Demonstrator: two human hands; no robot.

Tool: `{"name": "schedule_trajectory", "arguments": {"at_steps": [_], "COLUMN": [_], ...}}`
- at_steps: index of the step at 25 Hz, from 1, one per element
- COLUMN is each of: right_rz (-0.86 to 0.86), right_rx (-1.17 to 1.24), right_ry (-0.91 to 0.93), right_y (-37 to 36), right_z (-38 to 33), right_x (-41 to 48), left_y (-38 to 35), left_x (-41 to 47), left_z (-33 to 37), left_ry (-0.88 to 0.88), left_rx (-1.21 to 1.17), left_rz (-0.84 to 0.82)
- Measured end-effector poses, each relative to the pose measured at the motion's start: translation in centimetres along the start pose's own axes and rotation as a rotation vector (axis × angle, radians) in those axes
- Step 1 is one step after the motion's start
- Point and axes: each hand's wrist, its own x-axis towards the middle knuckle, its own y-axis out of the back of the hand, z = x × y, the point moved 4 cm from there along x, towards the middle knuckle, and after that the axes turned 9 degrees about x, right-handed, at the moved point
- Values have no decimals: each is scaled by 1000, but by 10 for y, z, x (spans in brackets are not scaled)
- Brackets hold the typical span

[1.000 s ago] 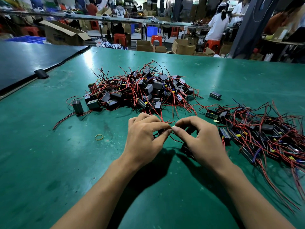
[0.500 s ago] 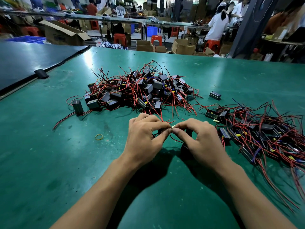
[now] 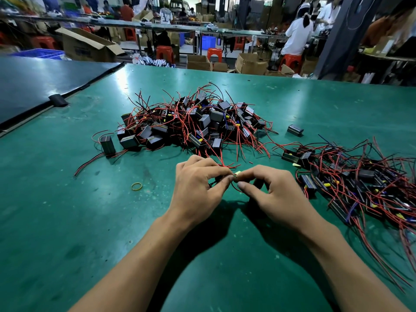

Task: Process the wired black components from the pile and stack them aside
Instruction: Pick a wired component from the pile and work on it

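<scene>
Roughly midway, judging by the heaps. Left to do: large pile (image 3: pixel 193 122), centre. Already set aside, sprawling stack (image 3: pixel 360 183), right. Pinched between left hand (image 3: pixel 198 185) and right hand (image 3: pixel 276 197), fingertips curled: 1 component's wires (image 3: pixel 226 165) — just this side of the pile.

No words or numbers can be read here. The dark print on the cardboard box (image 3: pixel 83 50) is too blurry.
</scene>
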Motion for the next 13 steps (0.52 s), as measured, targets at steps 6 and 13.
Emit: {"name": "schedule_trajectory", "arguments": {"at_steps": [6,13], "right_rz": [117,108], "right_rx": [-309,88], "right_ry": [232,-191], "right_y": [-1,-11], "right_z": [-6,7], "right_x": [-4,1], "left_y": [0,-2], "left_x": [-2,-3], "left_z": [2,4], "left_ry": [-27,-29], "left_rx": [37,59], "left_rz": [-29,-11]}}
